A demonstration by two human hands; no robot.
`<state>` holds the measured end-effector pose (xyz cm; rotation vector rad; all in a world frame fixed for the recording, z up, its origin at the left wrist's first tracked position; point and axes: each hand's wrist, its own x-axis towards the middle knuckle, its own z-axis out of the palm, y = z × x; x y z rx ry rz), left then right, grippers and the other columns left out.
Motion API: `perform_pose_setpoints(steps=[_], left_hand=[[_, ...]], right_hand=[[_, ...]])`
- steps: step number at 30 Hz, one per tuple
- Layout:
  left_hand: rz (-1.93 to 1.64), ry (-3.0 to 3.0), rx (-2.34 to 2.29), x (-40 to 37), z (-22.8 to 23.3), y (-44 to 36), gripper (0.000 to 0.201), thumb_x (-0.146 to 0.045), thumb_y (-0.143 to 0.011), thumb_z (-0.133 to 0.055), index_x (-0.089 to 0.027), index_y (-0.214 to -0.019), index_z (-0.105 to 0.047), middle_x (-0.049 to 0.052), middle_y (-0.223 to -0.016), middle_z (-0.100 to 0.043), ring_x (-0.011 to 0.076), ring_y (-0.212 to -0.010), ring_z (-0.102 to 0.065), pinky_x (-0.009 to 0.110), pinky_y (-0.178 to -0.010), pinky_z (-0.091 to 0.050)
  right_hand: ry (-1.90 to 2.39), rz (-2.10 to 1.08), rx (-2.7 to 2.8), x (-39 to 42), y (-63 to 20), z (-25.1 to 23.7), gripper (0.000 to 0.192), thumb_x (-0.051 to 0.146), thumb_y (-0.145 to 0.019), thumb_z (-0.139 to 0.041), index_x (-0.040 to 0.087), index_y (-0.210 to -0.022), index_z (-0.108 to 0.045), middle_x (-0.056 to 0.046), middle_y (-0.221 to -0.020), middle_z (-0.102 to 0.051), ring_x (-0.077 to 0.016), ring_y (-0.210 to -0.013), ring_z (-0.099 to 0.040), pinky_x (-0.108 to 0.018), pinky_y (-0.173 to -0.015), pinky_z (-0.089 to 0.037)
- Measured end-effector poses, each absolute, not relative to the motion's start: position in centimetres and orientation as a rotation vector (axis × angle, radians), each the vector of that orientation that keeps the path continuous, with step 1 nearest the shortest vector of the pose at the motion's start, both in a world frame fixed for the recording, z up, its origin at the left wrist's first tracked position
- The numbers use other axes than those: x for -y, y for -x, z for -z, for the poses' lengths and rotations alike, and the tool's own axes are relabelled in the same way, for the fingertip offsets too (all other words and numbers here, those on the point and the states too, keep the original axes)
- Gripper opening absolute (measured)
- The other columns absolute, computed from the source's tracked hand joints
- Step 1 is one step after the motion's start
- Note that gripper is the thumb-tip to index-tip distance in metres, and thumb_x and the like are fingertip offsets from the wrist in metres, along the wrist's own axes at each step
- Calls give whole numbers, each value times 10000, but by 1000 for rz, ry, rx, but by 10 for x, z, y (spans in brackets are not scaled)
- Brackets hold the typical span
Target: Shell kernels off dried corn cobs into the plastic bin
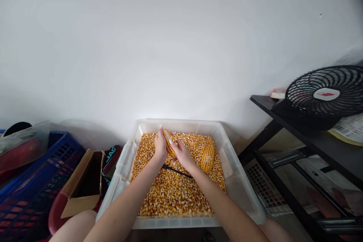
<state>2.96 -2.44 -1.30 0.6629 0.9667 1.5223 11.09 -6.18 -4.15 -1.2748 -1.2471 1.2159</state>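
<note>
Between my two hands is an ear of corn (169, 144), tilted over the kernels. My left hand (160, 144) wraps round its left side. From the right, my right hand (181, 153) grips the same ear, its thumb lying on the rows of kernels. Below them, loose corn kernels (172, 196) fill a clear plastic bin (238, 196). A second ear of corn (208, 159) lies on the kernels to the right of my right hand. A thin black tool (178, 171) rests on the kernels under my wrists; its kind I cannot make out.
At left stand a blue plastic basket (25, 185), an opened cardboard box (82, 200) and a red tub (55, 211). On the right, a black fan (326, 94) sits on a black shelf (337, 155). A white wall (181, 53) rises behind the bin.
</note>
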Motion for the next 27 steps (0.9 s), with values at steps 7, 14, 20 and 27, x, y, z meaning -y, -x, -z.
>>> perform_pose_setpoints(steps=[7,14,20,27], left_hand=[[-1488,-576,-844,17,24,-27,319,-432,-669,-664,-146,-788,-591,13,-661,-626,140,-596,-587,253,-618,-450],[-1421,-536,-815,16,23,-26,273,-347,-603,-699,-158,-734,-551,-28,-624,-581,129,-595,-578,245,-631,-444],[-1487,-538,-906,14,22,-21,264,-358,-605,-664,-152,-716,-542,-28,-605,-577,112,-541,-547,242,-597,-430],[-1464,-507,-918,15,15,-18,208,-334,-619,-604,-150,-703,-554,-12,-531,-576,131,-468,-539,261,-539,-433]], right_hand=[[1308,-1084,1380,65,-114,42,493,606,-813,-439,243,-1110,-591,-20,-748,-625,-155,-558,-556,-266,-492,-457],[1240,-1175,1209,60,-112,44,490,572,-820,-437,279,-1192,-562,-35,-855,-659,-181,-635,-596,-293,-512,-506],[1185,-1288,1226,62,-111,43,515,585,-822,-421,279,-1221,-533,-39,-891,-657,-177,-640,-603,-285,-493,-501],[1334,-1181,1278,64,-105,54,497,620,-814,-409,248,-1089,-591,2,-699,-601,-115,-419,-490,-265,-421,-441]])
